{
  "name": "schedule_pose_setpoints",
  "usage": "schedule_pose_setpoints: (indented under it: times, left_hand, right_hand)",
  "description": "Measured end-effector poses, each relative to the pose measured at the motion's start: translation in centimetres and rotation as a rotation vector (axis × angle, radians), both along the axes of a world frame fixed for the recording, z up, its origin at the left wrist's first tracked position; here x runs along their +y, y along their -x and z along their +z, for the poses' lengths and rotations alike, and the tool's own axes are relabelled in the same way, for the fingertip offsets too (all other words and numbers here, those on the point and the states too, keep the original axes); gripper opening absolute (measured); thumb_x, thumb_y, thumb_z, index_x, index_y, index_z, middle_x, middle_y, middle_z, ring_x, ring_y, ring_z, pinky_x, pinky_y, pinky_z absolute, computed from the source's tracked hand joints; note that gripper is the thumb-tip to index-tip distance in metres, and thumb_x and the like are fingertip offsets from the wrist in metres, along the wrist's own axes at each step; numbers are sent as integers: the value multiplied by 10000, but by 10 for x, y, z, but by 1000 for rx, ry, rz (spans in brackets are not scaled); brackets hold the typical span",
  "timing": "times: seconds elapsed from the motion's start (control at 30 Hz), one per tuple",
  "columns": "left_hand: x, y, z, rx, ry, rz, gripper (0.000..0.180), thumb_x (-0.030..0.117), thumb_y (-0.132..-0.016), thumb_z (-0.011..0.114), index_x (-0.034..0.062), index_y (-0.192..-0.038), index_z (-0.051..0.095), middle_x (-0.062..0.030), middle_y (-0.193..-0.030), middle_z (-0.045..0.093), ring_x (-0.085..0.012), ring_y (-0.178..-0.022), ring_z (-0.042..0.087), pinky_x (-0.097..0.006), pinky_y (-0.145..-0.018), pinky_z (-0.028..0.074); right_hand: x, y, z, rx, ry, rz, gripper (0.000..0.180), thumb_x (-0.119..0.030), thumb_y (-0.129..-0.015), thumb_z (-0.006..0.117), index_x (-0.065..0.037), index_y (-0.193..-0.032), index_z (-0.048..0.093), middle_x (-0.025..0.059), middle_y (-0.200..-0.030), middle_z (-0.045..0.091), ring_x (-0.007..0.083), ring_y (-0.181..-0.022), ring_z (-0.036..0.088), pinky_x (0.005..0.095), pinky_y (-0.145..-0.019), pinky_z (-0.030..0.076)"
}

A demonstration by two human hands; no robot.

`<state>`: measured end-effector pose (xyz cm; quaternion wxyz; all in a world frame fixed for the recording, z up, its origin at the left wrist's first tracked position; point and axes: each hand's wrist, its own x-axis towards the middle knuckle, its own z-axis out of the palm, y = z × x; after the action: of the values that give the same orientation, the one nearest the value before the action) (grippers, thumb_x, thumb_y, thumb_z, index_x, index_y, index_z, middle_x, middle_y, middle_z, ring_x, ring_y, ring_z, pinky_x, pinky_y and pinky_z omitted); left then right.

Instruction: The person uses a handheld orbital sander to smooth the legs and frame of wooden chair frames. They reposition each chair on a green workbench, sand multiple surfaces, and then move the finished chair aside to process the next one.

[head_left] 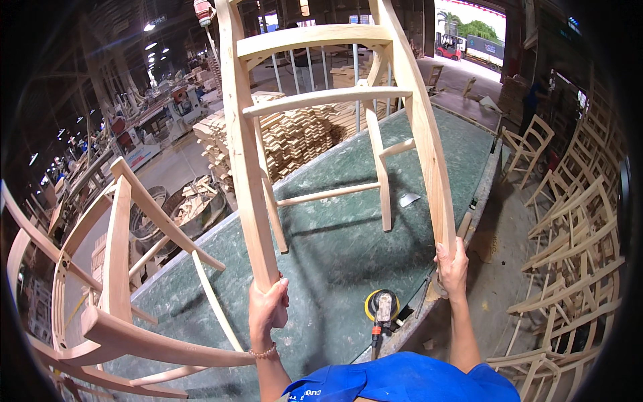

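Note:
I hold a bare, unfinished wooden chair frame (321, 100) up in the air over a green-topped workbench (335, 254). My left hand (268, 308) is closed around the end of its left rail, and my right hand (452, 266) grips the end of its right rail. The frame's rungs and legs point away from me, above the bench. A yellow-padded orbital sander (382, 309) lies on the bench near its front edge, between my two hands.
Another unfinished chair frame (120, 281) lies on its side at the bench's left end. Several chair frames (569, 268) are stacked on the floor at the right. Piles of wooden parts (295, 130) stand beyond the bench, machines at far left.

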<state>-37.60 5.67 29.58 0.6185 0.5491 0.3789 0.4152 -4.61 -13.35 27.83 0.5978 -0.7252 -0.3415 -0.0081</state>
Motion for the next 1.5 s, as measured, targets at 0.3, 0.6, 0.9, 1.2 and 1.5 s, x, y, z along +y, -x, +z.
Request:
schedule_pose_setpoints:
  times: [0.3, 0.6, 0.9, 1.2, 1.5]
  left_hand:
    - [1, 1, -6, -21, -23, -30, 262, 192, -824, 690, 24, -930, 520, -12, -677, 526, -98, -519, 516, -250, -471, 441]
    - [-1, 2, -13, -42, -12, -28, 282, 181, -817, 703, 18, -962, 525, -4, -678, 524, -90, -518, 514, -241, -472, 435]
    - [-1, 4, -25, -15, -19, -35, 357, 223, -795, 712, 22, -1035, 541, -5, -695, 534, -97, -528, 523, -245, -477, 442]
    - [-7, 5, -37, -69, -13, -30, 299, 169, -824, 717, 28, -1026, 547, -5, -675, 523, -94, -501, 501, -238, -457, 416]
    - [-9, 4, -37, -125, -7, -53, 344, 181, -804, 722, 24, -1044, 532, -1, -665, 502, -88, -512, 485, -232, -469, 413]
  right_hand:
    - [-1, 0, -2, 4, 5, 11, 317, -332, -939, 596, -31, -1012, 530, 40, -670, 567, 103, -520, 528, 270, -465, 427]
    - [-3, 2, -7, 17, -5, 14, 308, -323, -943, 591, -23, -985, 536, 49, -676, 571, 104, -551, 551, 266, -475, 432]
    - [-7, -1, -17, 36, -35, 22, 244, -279, -942, 587, -39, -952, 543, 36, -676, 583, 94, -533, 532, 263, -474, 426]
    - [-9, -1, -27, 4, -40, 7, 321, -344, -918, 631, -32, -940, 559, 29, -677, 588, 86, -538, 549, 257, -489, 438]
    - [-15, -3, -30, 65, -20, 12, 355, -370, -909, 643, -26, -977, 583, 24, -672, 579, 78, -540, 543, 242, -486, 435]
